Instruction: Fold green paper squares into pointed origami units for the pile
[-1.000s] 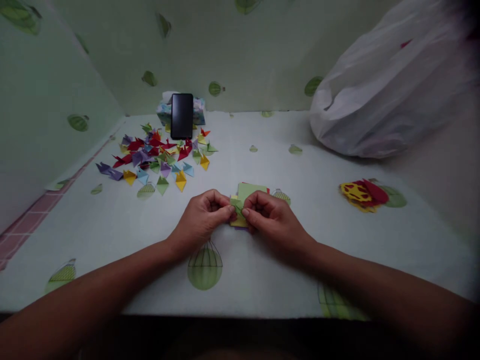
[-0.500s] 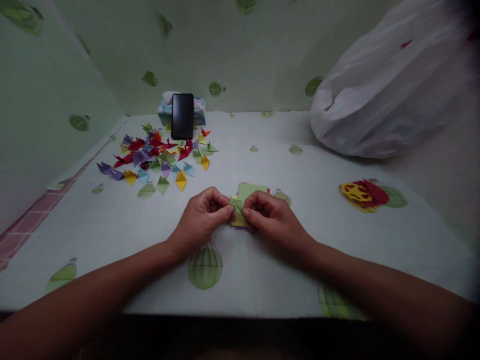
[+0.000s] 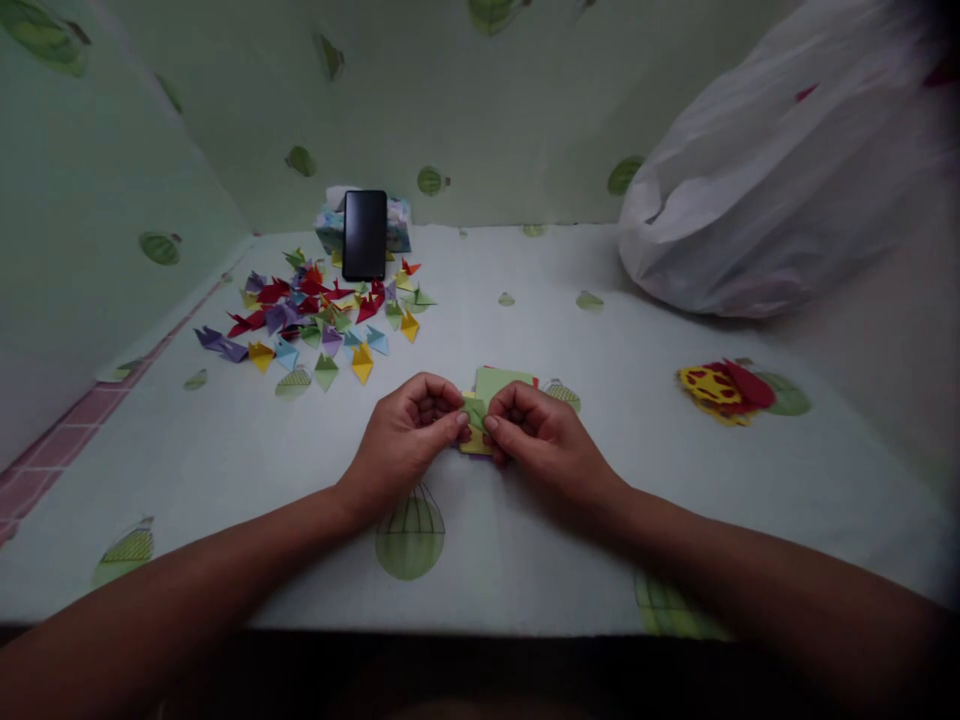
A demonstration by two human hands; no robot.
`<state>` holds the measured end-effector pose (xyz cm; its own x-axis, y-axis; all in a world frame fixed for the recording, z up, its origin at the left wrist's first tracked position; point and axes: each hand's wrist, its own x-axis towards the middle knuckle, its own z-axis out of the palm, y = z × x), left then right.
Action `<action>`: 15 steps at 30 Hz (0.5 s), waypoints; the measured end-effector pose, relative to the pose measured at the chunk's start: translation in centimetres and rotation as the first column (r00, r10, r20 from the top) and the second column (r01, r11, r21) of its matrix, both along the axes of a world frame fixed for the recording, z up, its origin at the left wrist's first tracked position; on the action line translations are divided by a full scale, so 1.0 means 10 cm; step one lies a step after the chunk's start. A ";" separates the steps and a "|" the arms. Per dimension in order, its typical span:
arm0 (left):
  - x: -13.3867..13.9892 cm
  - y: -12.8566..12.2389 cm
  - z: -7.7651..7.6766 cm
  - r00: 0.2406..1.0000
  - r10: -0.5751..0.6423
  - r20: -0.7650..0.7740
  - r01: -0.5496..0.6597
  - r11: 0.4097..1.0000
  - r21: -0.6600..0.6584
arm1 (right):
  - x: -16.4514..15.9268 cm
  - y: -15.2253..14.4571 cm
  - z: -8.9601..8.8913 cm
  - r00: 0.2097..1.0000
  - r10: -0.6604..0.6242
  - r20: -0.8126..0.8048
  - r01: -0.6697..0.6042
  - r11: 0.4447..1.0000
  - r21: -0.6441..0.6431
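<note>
Between my two hands is a small folded piece of green paper (image 3: 475, 411), pinched from both sides. My left hand (image 3: 412, 428) grips its left edge between thumb and index finger, the other fingers curled in. From the right, my right hand (image 3: 551, 435) pinches it the same way. Just beneath and behind lies a stack of square coloured paper (image 3: 504, 380), light green on top, with yellow, red and purple edges showing; my hands cover part of it. Farther off to the left, a pile of folded paper cranes (image 3: 328, 310) in many colours spreads over the table.
A black phone (image 3: 365, 235) leans on a patterned tissue box (image 3: 401, 228) behind the pile. At the back right rests a big white plastic bag (image 3: 750, 190). Red and yellow cut-out shapes (image 3: 720, 388) lie on the right of the balloon-print tablecloth (image 3: 525, 540).
The green paper between my fingertips has shifted slightly and shows a more folded shape. Both hands stay almost in the same place, still pinching it.
</note>
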<state>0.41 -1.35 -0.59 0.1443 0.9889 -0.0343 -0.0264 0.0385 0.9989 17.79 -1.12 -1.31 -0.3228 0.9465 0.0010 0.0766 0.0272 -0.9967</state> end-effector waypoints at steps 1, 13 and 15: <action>0.00 0.00 0.00 1.000 0.004 -0.008 -0.004 1.000 0.006 | 0.00 0.00 0.00 1.000 -0.002 -0.006 0.002 1.000 -0.002; -0.01 -0.02 -0.03 0.981 0.028 -0.189 -0.010 0.995 0.097 | 0.00 0.01 -0.02 1.000 -0.011 -0.021 0.011 1.000 0.008; -0.01 -0.02 -0.01 0.978 0.021 -0.207 -0.002 0.996 0.093 | 0.00 0.01 -0.03 1.000 -0.013 -0.014 0.014 1.000 0.017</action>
<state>0.30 -1.50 -0.73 0.1321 0.9908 0.0291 0.1818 -0.0531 0.9819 17.82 -1.02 -1.62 -0.3097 0.9506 0.0213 0.0630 0.0429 -0.9971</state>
